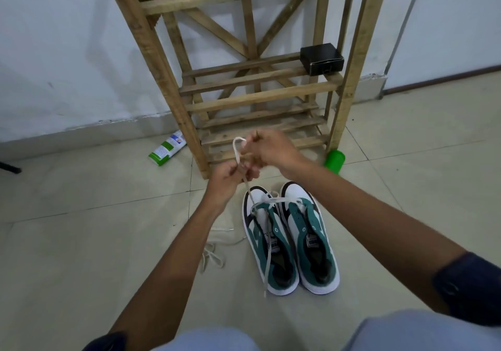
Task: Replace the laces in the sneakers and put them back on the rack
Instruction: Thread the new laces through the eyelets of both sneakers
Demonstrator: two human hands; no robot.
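A pair of green, white and black low-top sneakers is seen side by side on the pale tiled floor [81, 188], toes turned toward a rough wooden slatted shoe rack [260, 98] standing against the white wall. The left sneaker [267, 238] is threaded through its front eyelets with a flat white shoelace [267, 258]; one end is trailed back along the shoe to the floor by its heel, while the other end is drawn up to the hands. The right sneaker [311, 237] is shown with bare eyelets, touched across its toe end by a strand of the same lace.

Above the toes, just in front of the lowest shelf, the lace is held by both hands. By the left hand [230, 177] the rising strand is pinched between curled fingers and thumb. By the right hand [273, 150] a loop of the lace is gripped, with its fingers curled round it; the loop is arched over to the left of that hand.

A second, loose white lace [212, 256] is lain in a tangle on the floor to the left of the sneakers. A small black box [321, 58] is set on the rack's middle shelf at its right end. A green and white tube [168, 148] is lain on the floor near the rack's left leg, and a bright green cup [334, 161] beside the right leg.
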